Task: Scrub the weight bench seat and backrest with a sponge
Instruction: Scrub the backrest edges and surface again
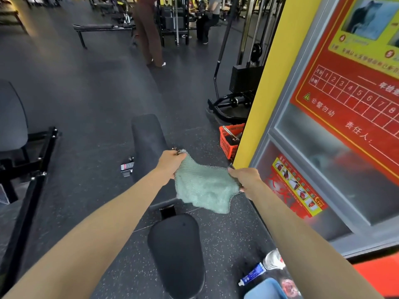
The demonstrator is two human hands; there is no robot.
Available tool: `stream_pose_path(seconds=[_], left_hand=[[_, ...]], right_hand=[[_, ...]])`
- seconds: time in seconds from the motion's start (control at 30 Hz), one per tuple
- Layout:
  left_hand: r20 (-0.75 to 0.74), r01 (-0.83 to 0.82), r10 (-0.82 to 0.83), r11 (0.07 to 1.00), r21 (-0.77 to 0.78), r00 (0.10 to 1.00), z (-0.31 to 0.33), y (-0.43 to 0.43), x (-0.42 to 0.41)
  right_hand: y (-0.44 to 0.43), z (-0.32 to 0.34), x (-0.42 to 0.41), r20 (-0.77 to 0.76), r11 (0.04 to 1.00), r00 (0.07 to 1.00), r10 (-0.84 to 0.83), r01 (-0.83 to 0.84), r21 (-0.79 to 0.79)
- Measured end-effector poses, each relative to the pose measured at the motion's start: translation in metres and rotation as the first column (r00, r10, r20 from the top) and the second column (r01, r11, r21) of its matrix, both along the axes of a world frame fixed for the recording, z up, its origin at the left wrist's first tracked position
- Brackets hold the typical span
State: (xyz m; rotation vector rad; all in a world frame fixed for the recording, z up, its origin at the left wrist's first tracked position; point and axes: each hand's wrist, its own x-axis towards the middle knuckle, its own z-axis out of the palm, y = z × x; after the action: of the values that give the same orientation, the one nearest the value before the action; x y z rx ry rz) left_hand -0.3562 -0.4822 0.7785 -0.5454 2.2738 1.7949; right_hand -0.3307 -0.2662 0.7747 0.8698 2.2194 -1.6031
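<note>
A black weight bench runs away from me: its seat (176,253) lies near the bottom centre and its backrest (149,139) stretches farther off. Above the gap between them I hold a pale green cloth (203,188) spread out in the air. My left hand (169,162) grips its upper left corner. My right hand (245,178) grips its right edge. The cloth sags between the two hands and does not touch the bench. No sponge is in sight.
A yellow pillar with a red-postered cabinet (323,126) stands close on the right. An orange basket (230,139) sits at its foot. A blue-white tube (251,274) and a blue container (264,290) lie by the seat. Another bench (13,124) is left. People stand far back.
</note>
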Motion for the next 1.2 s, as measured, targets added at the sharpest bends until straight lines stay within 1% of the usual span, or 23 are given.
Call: stream_pose_path(seconds=[0.1, 0.17, 0.23, 0.3, 0.33, 0.43, 0.53, 0.6, 0.67, 0.7, 0.73, 0.77, 0.8, 0.83, 0.87, 0.9, 0.93, 0.97, 1.0, 1.03, 1.07, 1.13, 1.2], left_hand=[[0.021, -0.09, 0.096, 0.977, -0.195, 0.995, -0.003, 0.012, 0.0], [-0.013, -0.108, 0.109, 0.945, -0.307, 0.994, -0.004, 0.024, 0.004], [-0.08, -0.048, 0.02, 0.933, -0.356, 0.997, -0.006, 0.038, 0.011], [-0.159, 0.076, -0.16, 0.897, -0.435, 0.974, -0.008, 0.052, 0.02], [-0.178, 0.106, -0.216, 0.87, -0.481, 0.96, -0.01, 0.057, 0.022], [-0.206, 0.083, -0.251, 0.801, -0.594, 0.946, -0.012, 0.063, 0.028], [-0.204, 0.155, -0.398, 0.704, -0.693, 0.895, -0.016, 0.074, 0.034], [-0.196, 0.182, -0.422, 0.702, -0.688, 0.885, -0.014, 0.079, 0.04], [-0.156, 0.283, -0.463, 0.739, -0.612, 0.872, -0.01, 0.08, 0.04], [-0.111, 0.381, -0.497, 0.774, -0.506, 0.861, -0.009, 0.079, 0.038], [-0.03, 0.491, -0.535, 0.795, -0.355, 0.844, -0.007, 0.078, 0.037], [0.075, 0.579, -0.578, 0.787, -0.21, 0.813, -0.003, 0.077, 0.036], [0.156, 0.626, -0.61, 0.775, -0.084, 0.777, -0.001, 0.074, 0.035], [0.196, 0.633, -0.621, 0.774, -0.004, 0.759, 0.0, 0.071, 0.033], [0.2, 0.628, -0.618, 0.778, 0.014, 0.761, 0.001, 0.068, 0.031], [0.173, 0.617, -0.606, 0.787, -0.013, 0.777, 0.003, 0.064, 0.03], [0.115, 0.596, -0.585, 0.794, -0.116, 0.803, 0.002, 0.06, 0.027], [0.046, 0.573, -0.588, 0.764, -0.296, 0.807, 0.002, 0.055, 0.022], [-0.011, 0.544, -0.622, 0.694, -0.471, 0.783, 0.002, 0.052, 0.02], [-0.046, 0.54, -0.682, 0.617, -0.573, 0.73, 0.001, 0.05, 0.018], [-0.038, 0.587, -0.746, 0.552, -0.592, 0.664, 0.003, 0.051, 0.018], [0.121, 0.707, -0.82, 0.396, -0.587, 0.559, 0.005, 0.058, 0.019], [0.265, 0.702, -0.81, 0.232, -0.673, 0.523, 0.005, 0.067, 0.019]], right_hand=[[-0.001, -0.008, -0.001, 0.064, 0.995, 0.998, -0.029, 0.035, -0.093], [-0.004, -0.008, 0.001, 0.087, 0.968, 0.994, -0.059, 0.079, -0.24], [-0.01, -0.003, 0.005, 0.092, 0.936, 0.994, -0.056, 0.084, -0.341], [-0.015, -0.002, 0.007, 0.06, 0.92, 0.998, -0.002, 0.026, -0.39], [-0.017, -0.001, 0.007, 0.04, 0.915, 0.999, 0.019, -0.001, -0.404], [-0.019, 0.001, 0.009, 0.016, 0.894, 0.999, 0.046, -0.034, -0.447], [-0.02, 0.006, 0.013, -0.008, 0.881, 0.998, 0.061, -0.057, -0.47], [-0.021, 0.006, 0.014, -0.022, 0.888, 0.997, 0.07, -0.072, -0.454], [-0.02, 0.005, 0.013, -0.037, 0.883, 0.998, 0.049, -0.061, -0.465], [-0.018, 0.004, 0.012, -0.043, 0.883, 0.998, 0.045, -0.06, -0.466], [-0.016, 0.005, 0.014, -0.053, 0.889, 0.997, 0.058, -0.076, -0.452], [-0.013, 0.004, 0.014, -0.056, 0.907, 0.994, 0.09, -0.105, -0.408], [-0.01, 0.004, 0.016, -0.059, 0.927, 0.991, 0.12, -0.133, -0.351], [-0.008, 0.004, 0.017, -0.065, 0.944, 0.988, 0.141, -0.154, -0.292], [-0.006, 0.006, 0.019, -0.075, 0.958, 0.986, 0.146, -0.16, -0.239], [-0.003, 0.005, 0.019, -0.084, 0.968, 0.986, 0.147, -0.16, -0.192], [-0.001, 0.006, 0.019, -0.1, 0.974, 0.981, 0.167, -0.18, -0.136], [0.002, 0.007, 0.017, -0.118, 0.97, 0.968, 0.222, -0.231, -0.073], [0.004, 0.009, 0.017, -0.131, 0.95, 0.942, 0.309, -0.313, -0.01], [0.004, 0.011, 0.017, -0.134, 0.917, 0.907, 0.4, -0.398, 0.041], [0.005, 0.014, 0.017, -0.135, 0.883, 0.872, 0.47, -0.465, 0.068], [0.007, 0.018, 0.017, -0.154, 0.849, 0.835, 0.528, -0.523, 0.072], [0.01, 0.016, 0.016, -0.185, 0.862, 0.842, 0.506, -0.5, 0.081]])
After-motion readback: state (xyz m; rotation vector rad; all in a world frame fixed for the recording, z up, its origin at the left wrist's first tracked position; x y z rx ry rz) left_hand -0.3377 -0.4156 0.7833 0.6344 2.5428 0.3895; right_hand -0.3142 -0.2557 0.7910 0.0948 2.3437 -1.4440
